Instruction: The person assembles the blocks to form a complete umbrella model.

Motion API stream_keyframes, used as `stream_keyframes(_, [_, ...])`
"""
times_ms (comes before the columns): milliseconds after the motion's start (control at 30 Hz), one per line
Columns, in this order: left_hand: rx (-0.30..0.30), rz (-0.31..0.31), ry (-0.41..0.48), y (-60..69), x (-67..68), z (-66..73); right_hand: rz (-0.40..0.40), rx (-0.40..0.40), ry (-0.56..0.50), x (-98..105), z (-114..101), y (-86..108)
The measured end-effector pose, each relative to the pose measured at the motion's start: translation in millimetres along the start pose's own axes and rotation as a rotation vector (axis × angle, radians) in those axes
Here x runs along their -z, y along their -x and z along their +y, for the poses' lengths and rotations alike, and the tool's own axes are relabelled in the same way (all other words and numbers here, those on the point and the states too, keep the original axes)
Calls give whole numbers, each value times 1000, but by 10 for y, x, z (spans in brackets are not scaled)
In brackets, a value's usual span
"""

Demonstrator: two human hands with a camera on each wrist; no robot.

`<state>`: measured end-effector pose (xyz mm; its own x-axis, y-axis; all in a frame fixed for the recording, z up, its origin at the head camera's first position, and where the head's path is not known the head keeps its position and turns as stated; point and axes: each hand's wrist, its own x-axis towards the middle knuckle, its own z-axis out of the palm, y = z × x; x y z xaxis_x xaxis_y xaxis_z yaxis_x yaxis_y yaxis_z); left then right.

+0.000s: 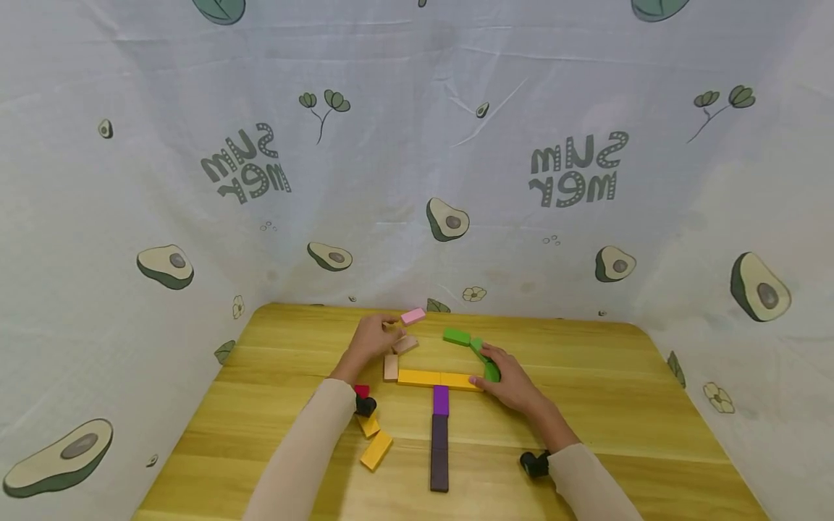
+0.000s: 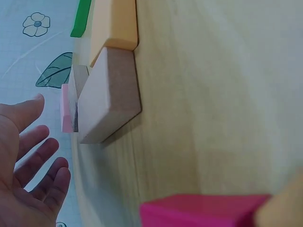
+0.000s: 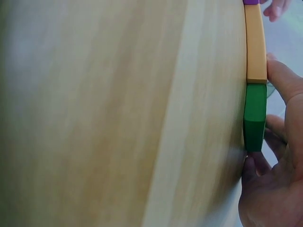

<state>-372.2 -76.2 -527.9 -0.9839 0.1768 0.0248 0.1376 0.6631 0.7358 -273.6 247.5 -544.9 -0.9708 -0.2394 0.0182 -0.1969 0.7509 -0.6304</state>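
My left hand (image 1: 373, 339) hovers beside a tan block (image 1: 407, 344) and a pink block (image 1: 413, 316); in the left wrist view the hand (image 2: 33, 165) has its fingers relaxed and holds nothing. Another tan block (image 1: 390, 367) meets the left end of two yellow blocks (image 1: 419, 378) laid in a row. At the row's right end my right hand (image 1: 515, 380) touches the yellow and green blocks, thumb on the yellow block (image 3: 256, 47) and fingers around the outer side of the dark green block (image 3: 255, 113). Lighter green blocks (image 1: 457, 336) continue the curve above.
Below the yellow row, a purple block (image 1: 441, 400) and dark blocks (image 1: 439, 452) form a column. Near my left sleeve lie a red block (image 1: 361, 391) and loose yellow blocks (image 1: 376, 450). A printed cloth (image 1: 391, 145) hangs behind the wooden table (image 1: 586, 362).
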Motion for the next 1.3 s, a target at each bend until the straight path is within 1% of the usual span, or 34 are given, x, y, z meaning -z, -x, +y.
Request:
stream_keyframes(67, [-31,9,-36,-49,-7,35,0,0,0,2,8,-1])
stream_keyframes(133, [-50,17,-43,-92,-19,72,1,1,2,2,12,-3])
stream_keyframes(200, [-69,16,-31,-141,-38,96,3,0,1,0,17,-8])
stream_keyframes(267, [-67,27,-13,-185,-59,104,5,4,1,-4,19,-17])
stream_keyframes(400, [-38,65,-1,-243,-102,90,-1,17,-10,-16,13,-41])
stream_keyframes(500, [-15,77,2,-261,-146,66,-8,16,-8,-27,12,-51])
stream_keyframes(567, [-15,82,4,-274,-179,50,-8,8,-4,-29,16,-51])
stream_keyframes(800, [-28,149,-37,-303,-249,27,1,5,-16,5,23,-46])
stream_keyframes(900, [-22,158,-35,-300,-252,37,5,10,-17,13,28,-50])
stream_keyframes(1033, [-20,135,1,-269,-247,64,1,12,-7,6,36,-48])
stream_keyframes(1167, [-51,130,-19,-239,-249,91,4,15,-10,-1,32,-31])
stream_keyframes(1233, [-48,126,-28,-226,-251,103,9,13,-18,-7,32,-25])
stream_keyframes(1300, [-31,114,-31,-215,-252,106,12,11,-20,-15,38,-24])
